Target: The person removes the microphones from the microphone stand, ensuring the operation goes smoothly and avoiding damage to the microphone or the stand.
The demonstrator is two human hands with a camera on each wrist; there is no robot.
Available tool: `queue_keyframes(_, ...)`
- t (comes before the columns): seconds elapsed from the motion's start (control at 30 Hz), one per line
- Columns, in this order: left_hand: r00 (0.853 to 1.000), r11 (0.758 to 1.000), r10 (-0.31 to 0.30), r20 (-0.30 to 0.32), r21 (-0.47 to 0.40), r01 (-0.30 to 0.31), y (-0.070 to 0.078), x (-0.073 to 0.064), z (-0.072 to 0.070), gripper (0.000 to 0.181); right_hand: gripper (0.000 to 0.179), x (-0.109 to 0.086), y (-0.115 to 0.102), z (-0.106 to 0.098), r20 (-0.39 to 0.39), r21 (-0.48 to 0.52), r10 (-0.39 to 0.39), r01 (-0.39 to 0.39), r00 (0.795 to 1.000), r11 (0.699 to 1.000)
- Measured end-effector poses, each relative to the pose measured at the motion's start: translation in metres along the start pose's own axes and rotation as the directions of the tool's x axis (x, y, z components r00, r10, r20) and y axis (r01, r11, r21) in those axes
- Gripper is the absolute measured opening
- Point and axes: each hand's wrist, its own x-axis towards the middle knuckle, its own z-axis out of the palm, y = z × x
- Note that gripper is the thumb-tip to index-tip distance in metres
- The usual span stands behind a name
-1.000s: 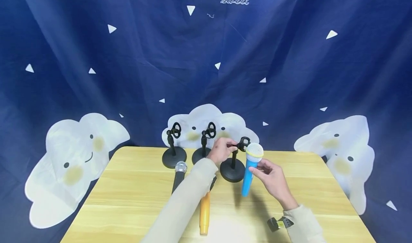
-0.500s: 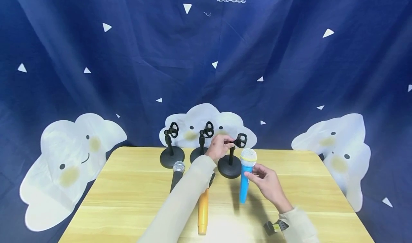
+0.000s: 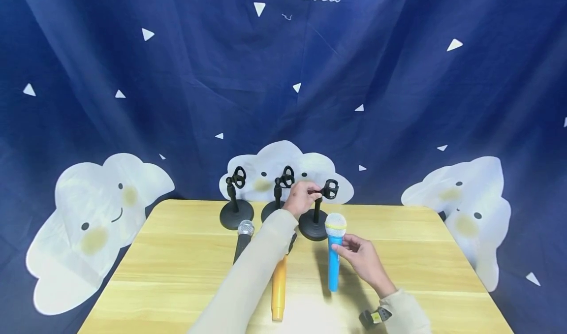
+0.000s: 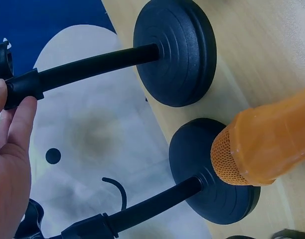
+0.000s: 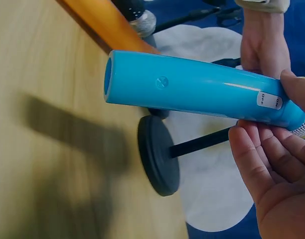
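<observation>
My left hand (image 3: 301, 198) pinches the top of the rightmost black microphone stand (image 3: 316, 213), just under its clip (image 3: 330, 189). In the left wrist view, thumb and fingers (image 4: 24, 122) meet at the collar of that stand. My right hand (image 3: 362, 261) grips a blue microphone (image 3: 334, 260) near its white mesh head (image 3: 335, 223), between thumb and fingers. It is held upright above the table, in front of the stand. Its ON/OFF switch (image 5: 269, 100) and hollow lower end show in the right wrist view. The clip of the stand has nothing in it.
Two more black stands, a left one (image 3: 236, 216) and a middle one (image 3: 277, 196), stand along the table's back edge. A black microphone (image 3: 242, 240) and an orange microphone (image 3: 278, 294) lie in front, partly behind my left sleeve. A blue curtain (image 3: 376, 78) hangs behind the table (image 3: 421, 265).
My right hand has brought the blue microphone lower, nearer to me and a little left. The held stand has shifted slightly back and left, its clip higher in view.
</observation>
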Motion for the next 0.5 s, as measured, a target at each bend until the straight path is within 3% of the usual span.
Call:
queue_keyframes(0.27,0.999,1.000,0.026,-0.020,0.008,-0.025,-0.001,0.005,0.001,0.015,0.038,-0.001,0.014,0.011,0.035,0.049,0.039,-0.040,0.999,0.998)
queue_keyframes(0.5,1.000,1.000,-0.007,-0.017,0.001,0.007,-0.002,0.007,0.001,0.013,0.037,-0.002,0.023,0.022,0.057,-0.029,0.063,-0.061,0.996,0.998)
